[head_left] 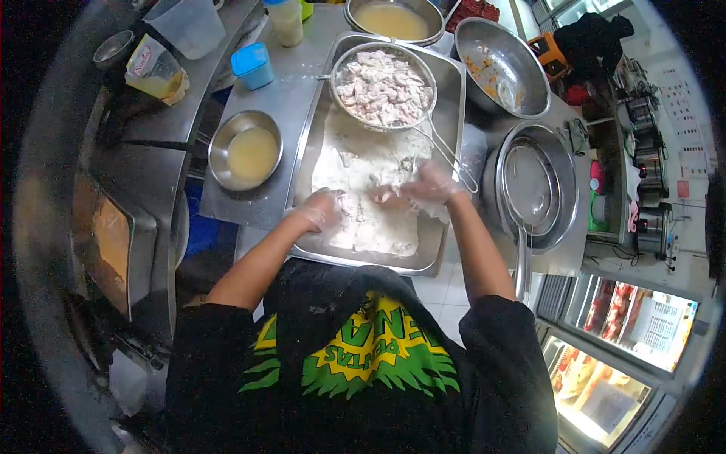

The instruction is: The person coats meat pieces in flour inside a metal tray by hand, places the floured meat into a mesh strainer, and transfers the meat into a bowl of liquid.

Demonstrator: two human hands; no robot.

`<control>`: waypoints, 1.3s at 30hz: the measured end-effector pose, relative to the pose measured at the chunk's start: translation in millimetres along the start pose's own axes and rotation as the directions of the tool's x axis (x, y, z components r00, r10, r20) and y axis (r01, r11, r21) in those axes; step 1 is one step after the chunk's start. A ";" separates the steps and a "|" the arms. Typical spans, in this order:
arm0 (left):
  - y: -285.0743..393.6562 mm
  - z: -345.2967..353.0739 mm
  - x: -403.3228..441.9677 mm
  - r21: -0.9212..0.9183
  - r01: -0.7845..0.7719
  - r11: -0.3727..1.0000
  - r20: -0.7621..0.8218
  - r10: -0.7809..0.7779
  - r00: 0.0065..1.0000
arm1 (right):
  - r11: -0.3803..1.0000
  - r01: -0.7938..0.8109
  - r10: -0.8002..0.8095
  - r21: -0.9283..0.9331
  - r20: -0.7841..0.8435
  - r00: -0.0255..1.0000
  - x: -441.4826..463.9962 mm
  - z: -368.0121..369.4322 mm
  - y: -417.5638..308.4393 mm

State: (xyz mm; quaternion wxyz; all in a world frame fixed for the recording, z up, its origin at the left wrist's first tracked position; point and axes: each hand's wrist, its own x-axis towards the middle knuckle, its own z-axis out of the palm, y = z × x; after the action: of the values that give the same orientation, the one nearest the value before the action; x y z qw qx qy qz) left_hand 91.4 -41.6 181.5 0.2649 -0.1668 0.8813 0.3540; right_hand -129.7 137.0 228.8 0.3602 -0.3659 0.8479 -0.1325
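Observation:
A large steel tray (304,178) holds white flour (352,163) with coated pieces in it. My left hand (324,209), in a clear glove, is at the tray's left side with its fingers in the flour; what they hold, if anything, is hidden. On the right, my right hand (435,185), also gloved, reaches into the flour near a coated piece (387,195); its fingers are blurred. Above both hands, a round strainer (333,85) full of floured pieces (384,89) rests on the far part of the tray, its wire handle toward my right hand.
Left of the tray stands a bowl of pale liquid (253,155), with a blue-lidded tub (252,66) beyond it. At right are a bowl with orange scraps (503,64) and a bowl holding a long-handled strainer (532,189). Another liquid-filled bowl (393,23) stands behind.

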 end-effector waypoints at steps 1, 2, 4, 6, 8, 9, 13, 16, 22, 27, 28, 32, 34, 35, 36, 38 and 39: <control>3.9 -1.9 -6.4 0.018 -0.061 0.998 -0.071 0.062 0.996 | 0.995 0.072 -0.074 -0.071 -0.024 0.997 2.6 -1.6 4.1; 7.2 -4.3 -12.1 0.039 -0.117 0.992 -0.138 0.122 0.983 | 0.980 0.141 -0.148 -0.142 -0.039 0.988 3.8 -2.6 5.4; 13.7 -9.2 -20.5 0.005 -0.090 0.996 -0.128 0.089 0.988 | 0.980 0.194 -0.194 0.046 -0.002 0.981 -17.5 -25.6 -29.0; 11.1 -4.1 -19.4 -0.022 -0.068 0.997 -0.106 0.065 0.992 | 0.945 0.223 -0.235 0.241 0.022 0.972 -20.1 -25.8 -28.0; -1.2 5.9 -7.2 0.023 -0.100 0.995 -0.071 0.101 0.992 | 0.979 0.203 -0.203 0.035 -0.004 0.979 -3.7 -23.0 -8.8; -0.4 5.3 -6.6 0.017 -0.097 0.995 -0.068 0.098 0.993 | 0.981 0.193 -0.193 -0.035 -0.009 0.981 -2.7 -29.5 -11.5; -1.0 10.1 -7.5 -0.076 -0.039 0.996 0.016 0.040 0.999 | 0.982 0.183 -0.182 -0.037 0.011 0.983 -20.9 -71.9 -29.6; 5.2 5.1 -16.5 -0.027 -0.114 0.993 -0.080 0.111 0.991 | 0.953 0.267 -0.261 0.144 -0.057 0.964 -33.9 -95.1 -66.8; 15.8 2.1 -22.1 0.096 -0.085 0.992 -0.097 0.095 0.991 | 0.928 0.372 -0.372 0.029 0.007 0.928 30.0 -48.0 -47.1; 3.1 14.4 -8.9 -0.004 -0.084 0.996 -0.053 0.084 0.995 | 0.874 0.481 -0.471 0.068 -0.119 0.874 28.3 -105.2 -68.4; 2.7 15.4 -10.5 -0.033 -0.081 0.996 -0.053 0.079 0.995 | 0.833 0.552 -0.541 0.039 -0.153 0.827 -18.3 -142.8 -124.5; 0.6 16.1 -6.1 0.056 -0.066 0.996 0.074 0.062 0.995 | 0.799 0.568 -0.597 -0.197 -0.142 0.790 24.4 -188.9 -133.6; 1.6 14.9 -10.6 0.002 -0.078 0.997 0.012 0.078 0.997 | 0.818 0.543 -0.573 -0.187 -0.184 0.799 62.3 -199.7 -134.3; 2.8 13.5 -14.3 -0.050 -0.094 0.994 -0.045 0.091 0.995 | 0.893 0.445 -0.448 -0.064 -0.208 0.870 67.8 -200.6 -142.3; 4.5 11.4 -15.4 -0.051 -0.093 0.994 -0.054 0.090 0.994 | 0.890 0.450 -0.455 -0.070 -0.208 0.866 71.7 -199.6 -147.3; 8.2 8.6 -17.1 -0.029 -0.109 0.994 -0.052 0.107 0.993 | 0.898 0.430 -0.406 0.091 -0.204 0.891 78.1 -197.1 -157.0; -6.2 25.2 -1.5 0.073 -0.160 0.984 -0.061 0.165 0.984 | 0.905 0.415 -0.424 -0.088 -0.186 0.886 92.8 -195.9 -154.4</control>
State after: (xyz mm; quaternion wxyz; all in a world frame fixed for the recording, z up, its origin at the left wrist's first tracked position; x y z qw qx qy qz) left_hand 104.4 -27.8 163.7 0.2107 -0.0969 0.9120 0.3384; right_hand -231.2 -44.7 394.7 0.2273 -0.5334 0.7834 -0.2241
